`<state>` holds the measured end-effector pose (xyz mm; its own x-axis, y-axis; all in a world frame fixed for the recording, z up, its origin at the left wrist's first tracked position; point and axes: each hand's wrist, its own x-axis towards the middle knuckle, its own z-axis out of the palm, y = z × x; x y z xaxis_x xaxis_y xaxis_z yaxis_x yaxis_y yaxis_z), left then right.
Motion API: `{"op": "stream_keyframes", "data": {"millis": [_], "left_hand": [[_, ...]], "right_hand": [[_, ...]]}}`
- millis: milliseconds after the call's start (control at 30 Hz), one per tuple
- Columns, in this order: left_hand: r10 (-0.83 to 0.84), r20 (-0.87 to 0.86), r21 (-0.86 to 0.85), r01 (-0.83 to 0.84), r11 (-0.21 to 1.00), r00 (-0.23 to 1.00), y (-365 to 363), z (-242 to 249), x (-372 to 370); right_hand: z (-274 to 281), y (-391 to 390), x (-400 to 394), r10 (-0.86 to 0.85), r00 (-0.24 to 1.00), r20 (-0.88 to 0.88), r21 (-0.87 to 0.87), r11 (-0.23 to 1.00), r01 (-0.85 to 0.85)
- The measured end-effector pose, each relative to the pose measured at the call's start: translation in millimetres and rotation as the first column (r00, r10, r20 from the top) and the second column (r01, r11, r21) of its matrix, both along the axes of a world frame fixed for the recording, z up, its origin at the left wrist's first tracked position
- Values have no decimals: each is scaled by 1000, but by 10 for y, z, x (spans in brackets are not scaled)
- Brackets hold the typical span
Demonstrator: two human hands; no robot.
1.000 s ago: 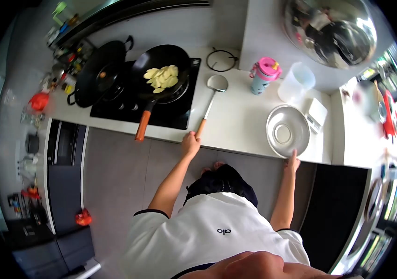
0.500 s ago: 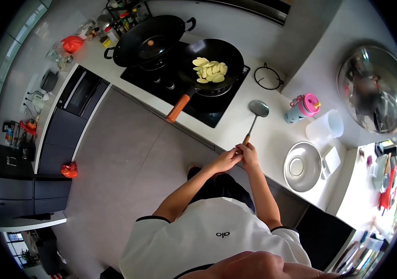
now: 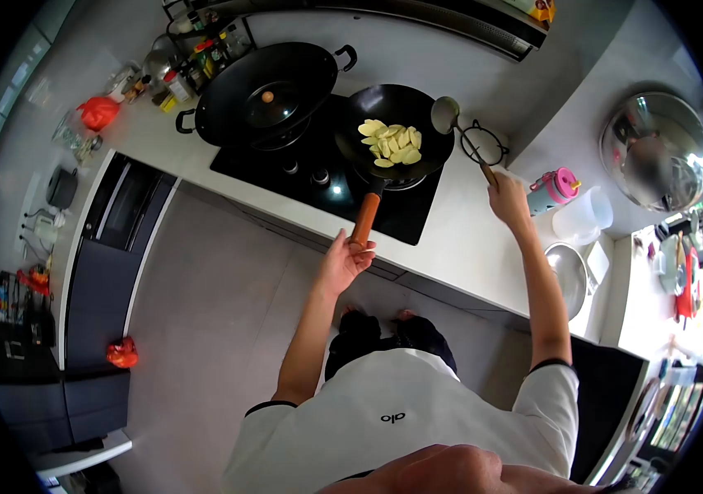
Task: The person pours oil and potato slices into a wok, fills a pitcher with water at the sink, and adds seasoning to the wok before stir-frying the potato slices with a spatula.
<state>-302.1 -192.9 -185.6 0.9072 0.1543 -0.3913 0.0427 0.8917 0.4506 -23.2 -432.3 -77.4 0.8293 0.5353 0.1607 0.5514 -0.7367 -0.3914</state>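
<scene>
A black wok (image 3: 350, 152) with a wooden handle sits on the right burner, pale flat slices (image 3: 392, 143) piled inside it. My left hand (image 3: 343, 265) is at the end of that handle, thumb on one side and fingers loosely curled at the other. Raised above the counter, my right hand (image 3: 508, 198) grips a ladle (image 3: 447, 116) by its wooden handle. The ladle's round metal head hangs beside the wok's right rim, partly over a black wire ring (image 3: 485, 143).
A larger two-handled wok (image 3: 224, 103) occupies the left burner of the black cooktop (image 3: 277, 173). To the right stand a pink-lidded cup (image 3: 555, 189), a translucent container (image 3: 583, 216) and a metal bowl (image 3: 569, 280). Bottles and jars (image 3: 203, 62) fill the back left corner.
My hands, together on the ladle before, have parted. The left went to the wok handle, which has swung rightward; the right lifted the ladle up toward the wok. The view has shifted slightly.
</scene>
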Motion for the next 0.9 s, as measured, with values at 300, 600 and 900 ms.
{"op": "stream_keyframes", "data": {"millis": [300, 600, 900], "left_hand": [[-144, 1, -35, 144, 989, 990, 189, 74, 81], [-206, 10, -16, 206, 978, 978, 260, 6, 77], [-160, -2, -14, 160, 987, 987, 239, 93, 101]], "right_hand": [[-54, 825, -47, -88, 848, -523, -27, 996, 87], [7, 645, 116, 194, 973, 126, -100, 978, -182], [707, 958, 76, -1, 717, -697, -238, 944, -230]]}}
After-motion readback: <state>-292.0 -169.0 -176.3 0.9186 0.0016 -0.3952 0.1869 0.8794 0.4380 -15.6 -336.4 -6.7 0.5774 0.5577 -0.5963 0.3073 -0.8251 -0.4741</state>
